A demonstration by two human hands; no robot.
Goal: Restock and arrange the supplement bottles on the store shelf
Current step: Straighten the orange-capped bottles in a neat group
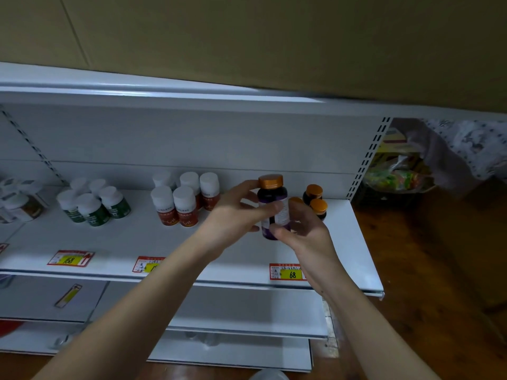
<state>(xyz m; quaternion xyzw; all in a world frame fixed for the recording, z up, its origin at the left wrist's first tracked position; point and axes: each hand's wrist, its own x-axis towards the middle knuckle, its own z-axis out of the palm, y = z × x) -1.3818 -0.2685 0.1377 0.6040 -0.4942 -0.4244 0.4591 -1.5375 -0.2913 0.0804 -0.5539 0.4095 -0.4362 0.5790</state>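
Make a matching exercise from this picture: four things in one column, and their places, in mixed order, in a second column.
Things:
1. orange-capped dark bottle
2. green-label bottles
3. orange-label bottles
4. price tag "68"

Places:
A. front edge of the shelf, right part
B. middle of the shelf, white caps
C. gripped by the left hand and the right hand
D. left part of the shelf

Pairs: 1-C, 2-D, 3-B, 4-A

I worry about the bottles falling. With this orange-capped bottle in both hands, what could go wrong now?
1. The held bottle is in both hands, left hand and right hand; a loose grip could drop it on the shelf.
2. The orange-capped bottles stand close behind; setting it down may knock them over.
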